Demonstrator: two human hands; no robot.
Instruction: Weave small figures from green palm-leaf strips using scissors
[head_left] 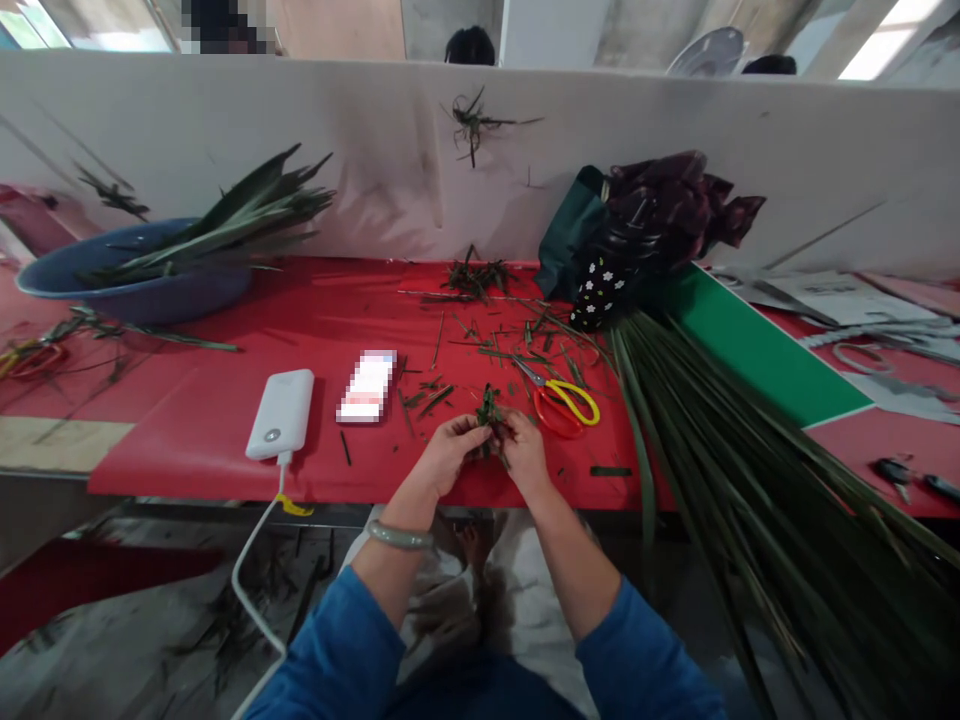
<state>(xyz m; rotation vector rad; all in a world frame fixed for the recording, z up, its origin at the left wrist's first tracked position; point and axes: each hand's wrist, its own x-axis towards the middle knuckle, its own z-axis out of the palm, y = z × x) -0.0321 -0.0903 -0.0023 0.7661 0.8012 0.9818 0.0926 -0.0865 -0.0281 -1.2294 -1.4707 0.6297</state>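
Just below the centre of the frame, the left hand and the right hand meet above the red table, near its front edge, with a small green leaf piece between them. Each grip is narrow, thumb and fingers pinched on the piece from its own side; how the fingers sit underneath cannot be told. It looks light, pliant and easily creased or torn, perhaps slightly springy, so a gentle hold low on its body, off the loose tips, should suit it. Scissors lie just beyond the right hand, and scraps litter the table farther up. Toward the right, long leaves overhang the edge and limit sideways room; toward the left stand a phone and a power bank, whose cable drops over the edge and could snag a sleeve.
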